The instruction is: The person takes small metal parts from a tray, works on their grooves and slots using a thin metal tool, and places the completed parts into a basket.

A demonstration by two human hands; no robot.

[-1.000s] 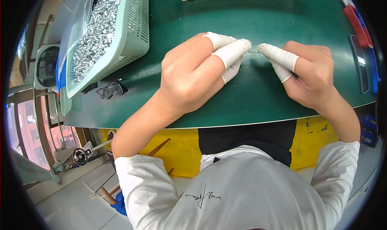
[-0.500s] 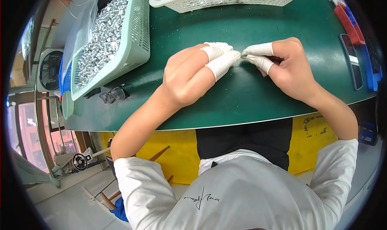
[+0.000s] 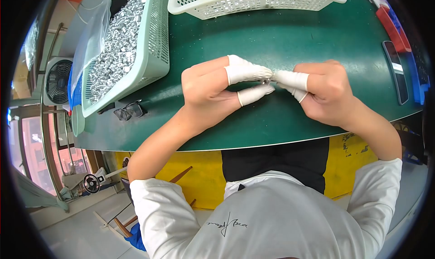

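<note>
Small metal piece (image 3: 265,81) held at centre stage!

Nearest of all, the foreground is filled by a grey-and-white shirt (image 3: 281,213), with black trousers (image 3: 275,163) seen just beyond it. Now the yellow panel (image 3: 353,168) below the table edge is passed, and here is the action: over the green table (image 3: 226,36), two hands are brought together, white covers worn on the fingers. By the left hand (image 3: 206,86) the piece is pinched, thumb below, fingers above; its shape is mostly hidden. By the right hand (image 3: 324,91) the covered fingertips are pressed close and set right up against it, though whether a grip is shared there cannot be told.

Out to the left, folded glasses (image 3: 129,110) are laid near a light-green basket (image 3: 156,46), which is heaped with shiny metal parts (image 3: 118,46). Over on the right, a phone (image 3: 395,73) is rested near the table's edge, and beyond it a red bin (image 3: 392,27) is stationed. At the far side, more metal bits are held in a white basket (image 3: 267,7), cut off by the top of the view.
</note>
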